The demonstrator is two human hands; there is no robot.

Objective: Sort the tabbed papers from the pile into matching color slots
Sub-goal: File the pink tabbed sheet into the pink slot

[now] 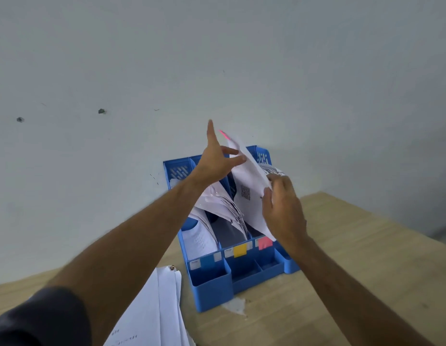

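Observation:
A blue file organizer (212, 283) stands on the wooden desk against the wall, its slots marked by a blue label (207, 262), a yellow label (240, 250) and a pink label (265, 242). A white sheet (249, 181) with a pink tab (224, 135) at its top corner stands tilted over the pink-labelled slot. My right hand (283, 208) pinches the sheet's right edge. My left hand (218, 158) is raised beside the sheet's upper left with fingers spread, fingertips touching it. The pile of papers (152, 310) lies at the lower left.
Several sheets stand in the left and middle slots. Small front compartments (244, 269) of the organizer look bare. A pale stain (235, 305) marks the desk (341, 283) in front of the organizer. A grey wall (217, 58) rises right behind it.

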